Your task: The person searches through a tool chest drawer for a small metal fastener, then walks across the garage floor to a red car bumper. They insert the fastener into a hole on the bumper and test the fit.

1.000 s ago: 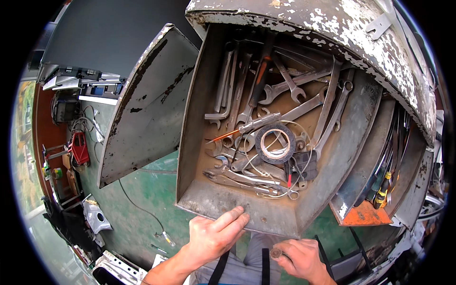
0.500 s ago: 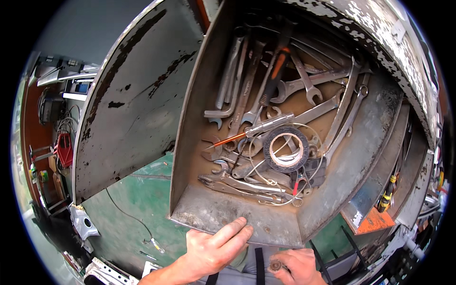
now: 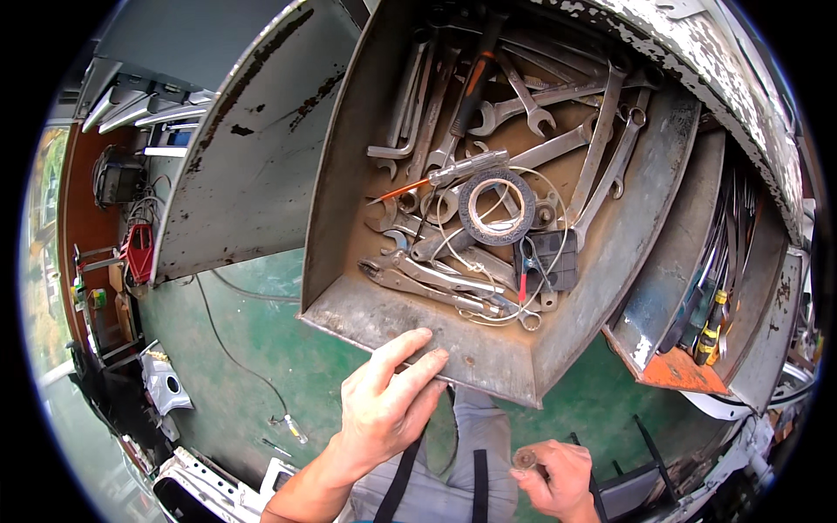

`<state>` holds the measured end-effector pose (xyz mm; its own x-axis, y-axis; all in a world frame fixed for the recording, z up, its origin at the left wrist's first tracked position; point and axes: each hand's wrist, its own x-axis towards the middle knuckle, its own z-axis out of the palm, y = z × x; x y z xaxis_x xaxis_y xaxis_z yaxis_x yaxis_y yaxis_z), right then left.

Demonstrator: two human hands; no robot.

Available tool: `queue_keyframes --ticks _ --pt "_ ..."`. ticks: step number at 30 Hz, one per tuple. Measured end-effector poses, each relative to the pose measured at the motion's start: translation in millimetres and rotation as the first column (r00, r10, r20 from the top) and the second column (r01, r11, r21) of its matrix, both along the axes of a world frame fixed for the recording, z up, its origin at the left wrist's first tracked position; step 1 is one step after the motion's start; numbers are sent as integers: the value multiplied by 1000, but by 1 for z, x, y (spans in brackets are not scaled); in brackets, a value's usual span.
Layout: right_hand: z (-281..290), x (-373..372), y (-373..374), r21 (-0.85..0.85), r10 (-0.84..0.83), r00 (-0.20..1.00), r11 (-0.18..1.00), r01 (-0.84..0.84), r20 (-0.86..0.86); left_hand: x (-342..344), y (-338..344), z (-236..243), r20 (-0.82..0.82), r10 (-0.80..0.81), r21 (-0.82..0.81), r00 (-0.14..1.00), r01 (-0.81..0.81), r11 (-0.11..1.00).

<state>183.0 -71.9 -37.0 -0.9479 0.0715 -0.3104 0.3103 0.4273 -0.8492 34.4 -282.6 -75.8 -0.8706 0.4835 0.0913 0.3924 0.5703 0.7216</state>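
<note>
An open metal drawer (image 3: 558, 357) holds several wrenches (image 3: 602, 192), locking pliers (image 3: 401, 285), a roll of tape (image 3: 478, 192), an orange-and-clear screwdriver (image 3: 471, 168) and a looped wire among other tools. My left hand (image 3: 388, 401) grips the drawer's front lip, its bent fingertips on the metal and its thumb mostly hidden. Below and to the right of the drawer, my right hand (image 3: 558, 484) is closed round a small, brownish cylindrical metal piece (image 3: 525, 459), its end showing between thumb and forefinger.
A scuffed metal door (image 3: 235, 174) hangs open at left. A second drawer (image 3: 641, 370) with screwdrivers stands at right. A cable (image 3: 227, 340) lies on the green floor (image 3: 235, 392), near a red tool and metal parts. My legs show below, beside a black frame.
The view has shifted, so the drawer sits higher in the picture. My left fingers have spread a little on the lip; my right hand still holds the small piece.
</note>
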Motion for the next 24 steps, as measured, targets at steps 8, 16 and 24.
queue_keyframes --ticks 8,16,24 --pt "-14 35 9 37 -136 989 990 138 -55 -26 6 41 -131 -56 -75 990 46 996" --pt "-23 31 10 0 -144 986 989 145 -87 -75 51 37 52 -366 -257 929 367 894" --pt "-7 14 25 -77 -321 943 946 315 -87 -3 -19 19 953 -288 300 99 -162 940"
